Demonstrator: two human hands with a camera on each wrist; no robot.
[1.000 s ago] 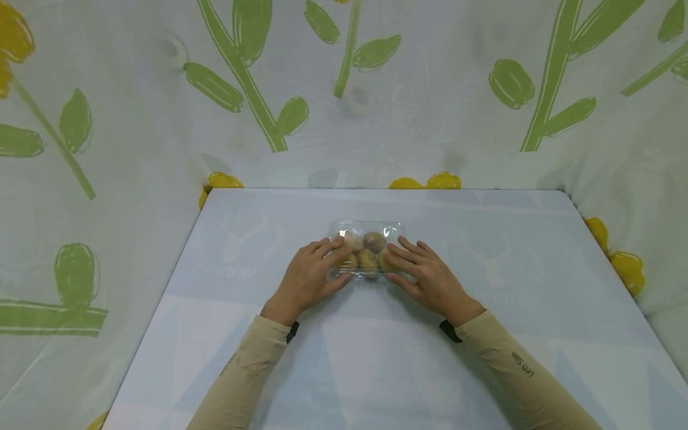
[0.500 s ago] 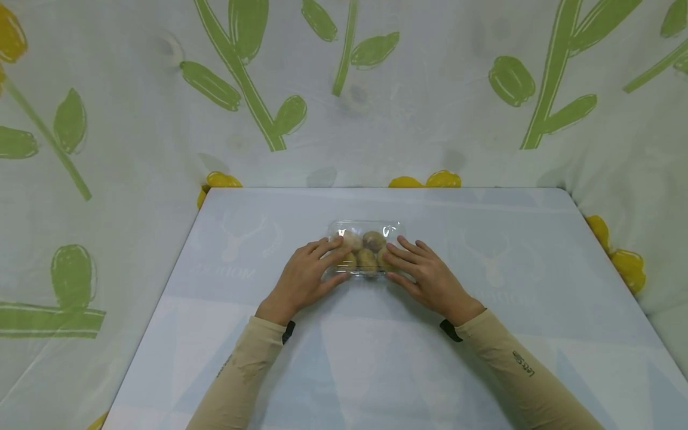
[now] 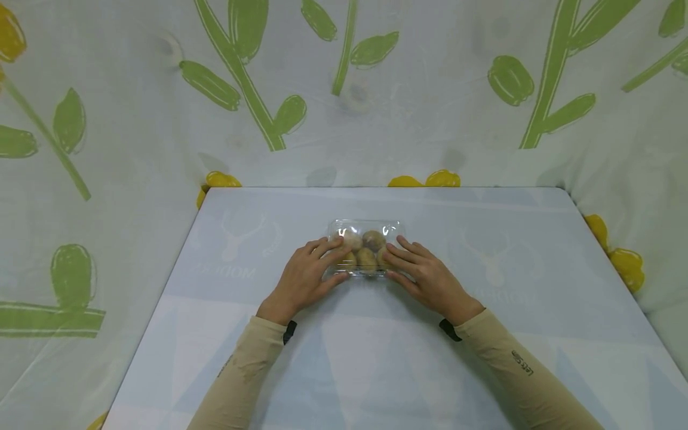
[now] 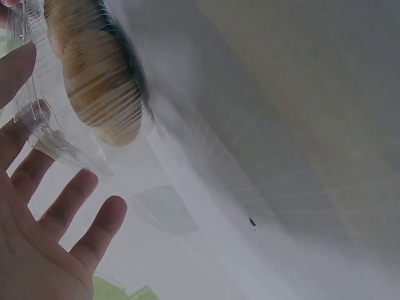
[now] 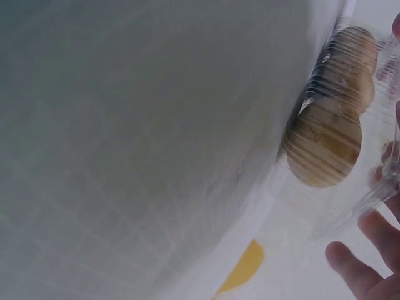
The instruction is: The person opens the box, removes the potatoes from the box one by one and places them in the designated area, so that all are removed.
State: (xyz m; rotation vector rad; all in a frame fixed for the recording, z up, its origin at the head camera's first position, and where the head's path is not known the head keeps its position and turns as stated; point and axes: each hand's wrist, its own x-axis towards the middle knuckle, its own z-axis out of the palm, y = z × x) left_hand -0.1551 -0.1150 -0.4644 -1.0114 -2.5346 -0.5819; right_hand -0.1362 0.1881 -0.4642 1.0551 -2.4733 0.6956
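A clear plastic clamshell box [image 3: 366, 224] lies on the table near its far side, with its lid down. Inside it sit several round, yellowish-brown pieces [image 3: 367, 260] resembling small potatoes. My left hand [image 3: 303, 272] lies over the box's left end, thumb at the near edge and fingers spread on the lid. At the opposite end, my right hand [image 3: 430, 278] touches the lid in much the same way. Both wrist views show the ribbed clear wall of the box, with spread fingertips [image 4: 112, 212] of the left hand and fingertips [image 5: 340, 253] of the right around its upper edge.
The table [image 3: 349, 370] has a pale blue and white patterned cover with faint deer-head prints. A white cloth [image 3: 419, 119] with green leaves and yellow flowers hangs behind and along the sides. Beige sleeves [image 3: 236, 370] cover both forearms.
The left hand and wrist have shifted very slightly left since a second ago. The head view has tilted a little; the box and right hand stay in place.
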